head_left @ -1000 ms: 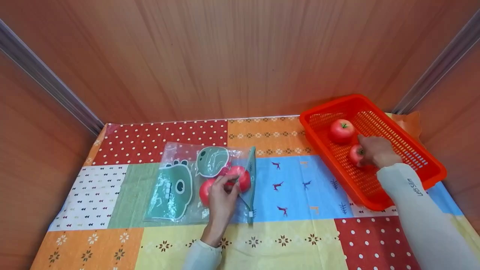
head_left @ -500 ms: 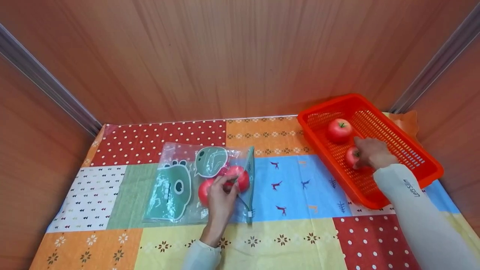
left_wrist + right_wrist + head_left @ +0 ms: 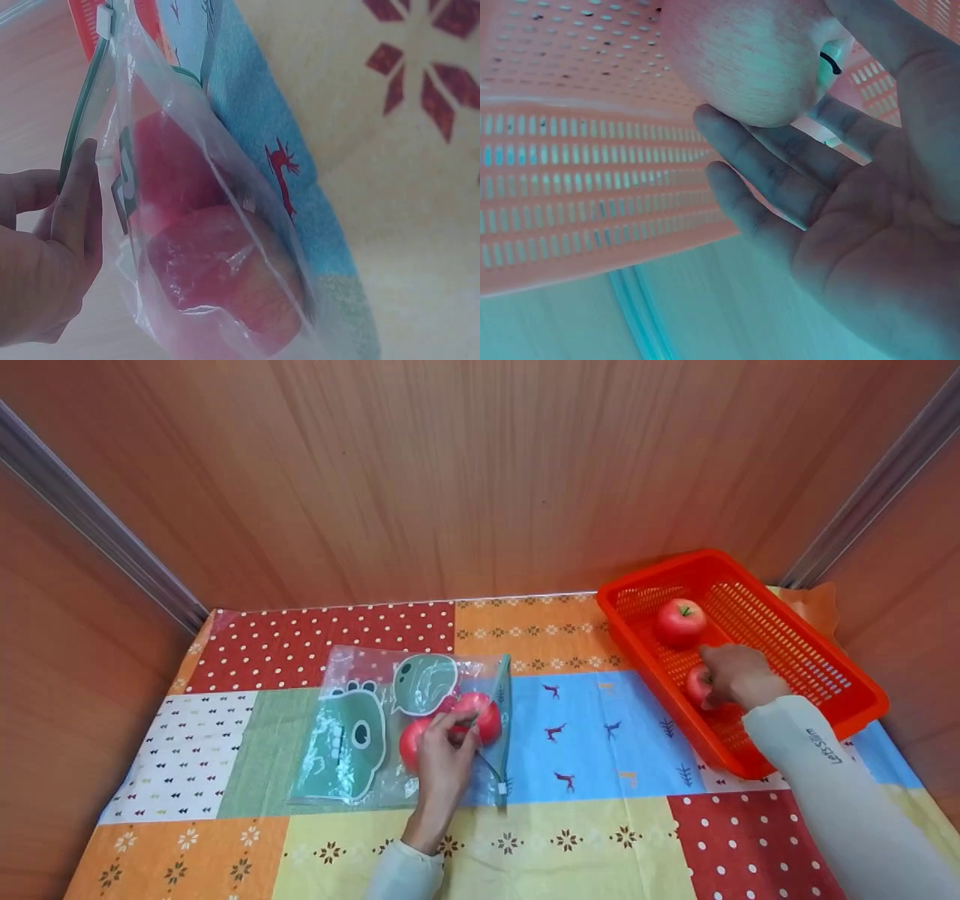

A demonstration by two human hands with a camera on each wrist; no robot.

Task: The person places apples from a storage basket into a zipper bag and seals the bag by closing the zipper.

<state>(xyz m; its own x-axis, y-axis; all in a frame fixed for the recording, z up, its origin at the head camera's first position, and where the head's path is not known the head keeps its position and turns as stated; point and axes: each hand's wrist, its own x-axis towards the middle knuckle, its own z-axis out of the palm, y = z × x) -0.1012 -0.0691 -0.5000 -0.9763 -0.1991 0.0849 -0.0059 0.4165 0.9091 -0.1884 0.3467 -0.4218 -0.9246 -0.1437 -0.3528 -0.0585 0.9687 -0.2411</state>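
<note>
In the head view, a clear zip bag [image 3: 401, 799] with green cartoon prints lies flat on the cloth, two red apples [image 3: 486, 721] inside it. My left hand [image 3: 441, 761] pinches the bag's upper layer near its green zip edge [image 3: 91, 97], thumb against fingers, above the apples. Over at the right, my right hand [image 3: 741, 676] holds a red apple [image 3: 699, 685] inside the orange basket [image 3: 862, 706]. Seen from the right wrist, its fingers [image 3: 765, 161] bend around the apple's underside, and the thumb lies along the stem side. Behind it sits another apple [image 3: 681, 622].
A patchwork cloth [image 3: 585, 840] covers the table. Wooden panels [image 3: 480, 487] rise behind and on both sides. The basket stands close to the back and right panels, with slotted walls. A green zip slider [image 3: 502, 789] sits at the bag's near corner.
My right hand and the apple in it have shifted slightly left and toward the near side within the basket. My left hand and the bag have stayed in place.
</note>
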